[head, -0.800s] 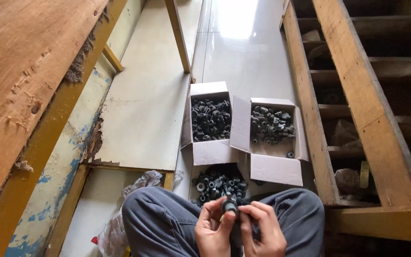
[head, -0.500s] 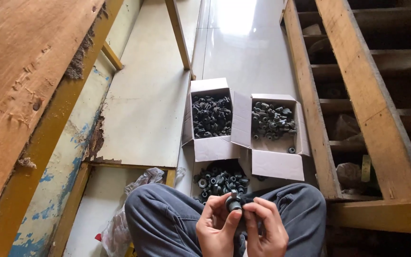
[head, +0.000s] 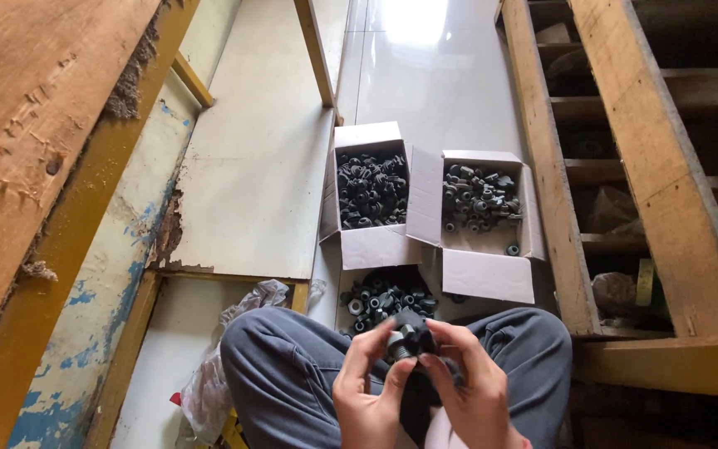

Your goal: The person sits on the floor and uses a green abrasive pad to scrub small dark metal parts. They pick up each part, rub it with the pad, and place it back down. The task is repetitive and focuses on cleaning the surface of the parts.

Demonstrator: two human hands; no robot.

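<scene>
Black bolt-and-nut piece (head: 406, 334), threaded end pointing toward the camera, pinched by left hand (head: 367, 391) and right hand (head: 469, 387).

2 open white cardboard boxes (head: 367, 245) (head: 488, 274) of dark metal parts sit side by side on the glossy white tiled floor (head: 434, 83). A crumpled clear plastic bag (head: 243, 312) lies left; a yellow-painted wooden frame (head: 617, 166) stands right.

Low in the frame's centre, the left hand (head: 367, 395) and right hand (head: 475, 399) meet on a small bolt part (head: 407, 334) above the crossed legs (head: 292, 374). Just above them a pile of parts (head: 384, 298) lies on the floor (head: 425, 75). Higher, two open boxes (head: 367, 187) (head: 482, 208) sit side by side, each holding parts. A wooden frame (head: 658, 191) fills the right edge; a plank (head: 35, 133) the upper left.
</scene>
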